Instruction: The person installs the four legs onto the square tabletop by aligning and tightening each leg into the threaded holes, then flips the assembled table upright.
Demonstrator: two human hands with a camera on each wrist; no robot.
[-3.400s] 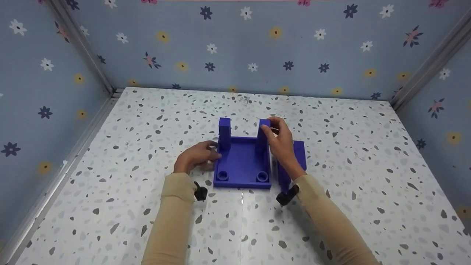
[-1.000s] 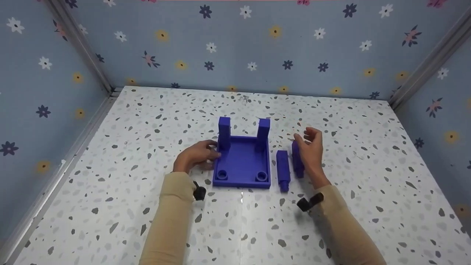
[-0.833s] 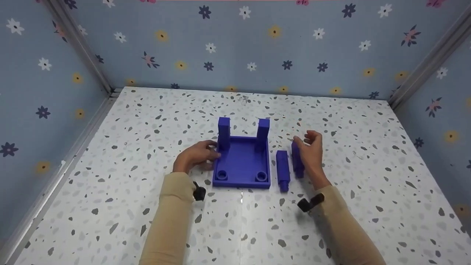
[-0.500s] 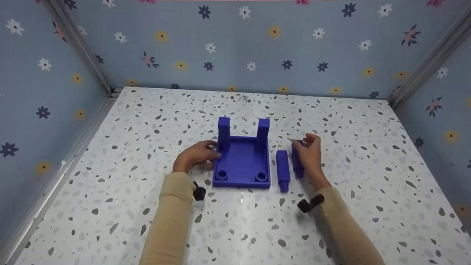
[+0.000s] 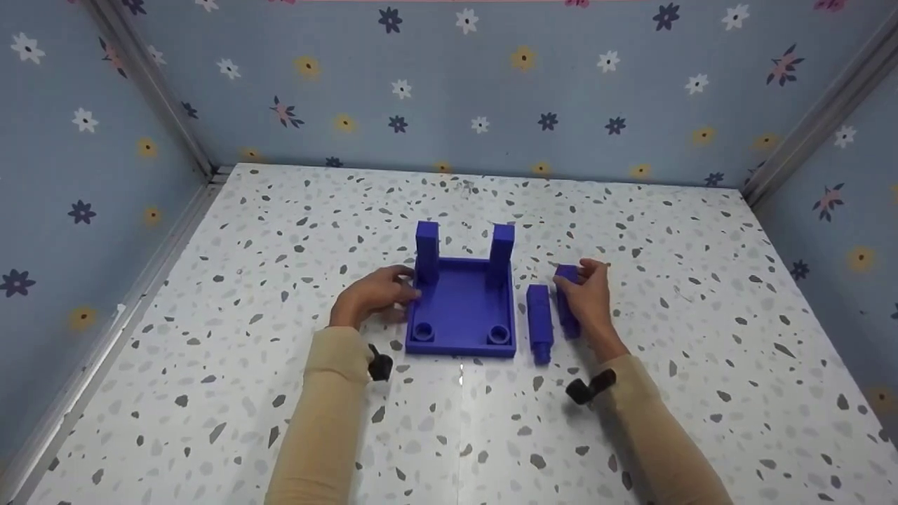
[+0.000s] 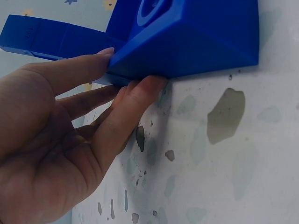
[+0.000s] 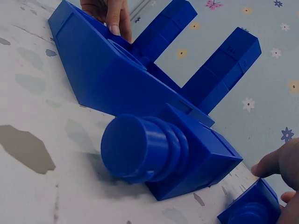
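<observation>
A blue square tabletop [image 5: 459, 308] lies upside down, with two blue legs standing at its far corners and round sockets at its near corners. My left hand [image 5: 375, 294] holds its left side; in the left wrist view the thumb rests at the rim and the fingers lie against the lower edge. Right of the tabletop, a loose blue leg [image 5: 539, 319] lies with its threaded end toward me. Beyond it lies another leg [image 5: 565, 301], which my right hand [image 5: 593, 301] pinches between thumb and fingers near its far end. Its threaded end shows partly in the right wrist view.
Everything lies on a white speckled table [image 5: 463, 435]. Flower-patterned blue panels [image 5: 449, 91] stand at the back and both sides, joined by metal corner posts. The nearer loose leg lies between the tabletop and my right hand.
My right hand has left the standing far-right leg, moved right to the outer loose leg and closed its thumb and fingers on it. My left hand has stayed on the tabletop.
</observation>
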